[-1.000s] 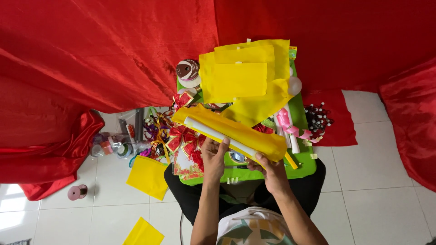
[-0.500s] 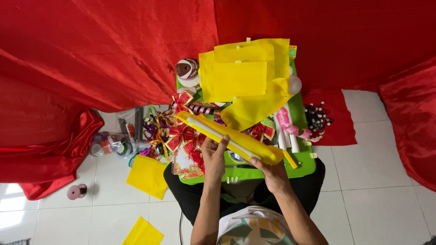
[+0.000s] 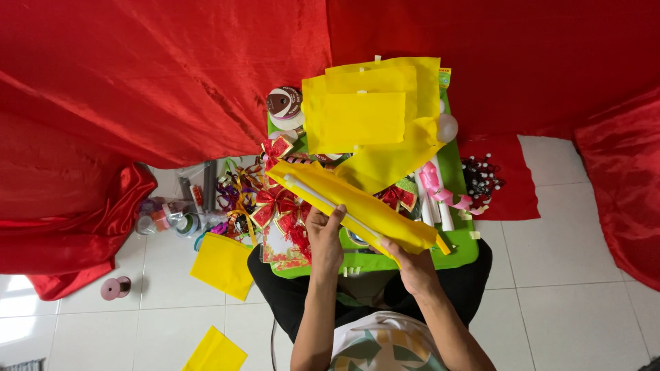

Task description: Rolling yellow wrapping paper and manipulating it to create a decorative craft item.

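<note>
Left hand (image 3: 324, 237) and right hand (image 3: 411, 264) both grip a yellow roll (image 3: 357, 205) wound on a white tube (image 3: 311, 196), held slantwise above the green surface (image 3: 462, 251); red bows (image 3: 278, 213) crowd just left; yellow sheets (image 3: 364, 117) lie beyond; red cloth (image 3: 158, 75) drapes behind.

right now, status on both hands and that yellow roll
Left hand and right hand both grip the yellow fabric roll, white tube inside. Red bows crowd beneath; green tray cluttered.
</note>
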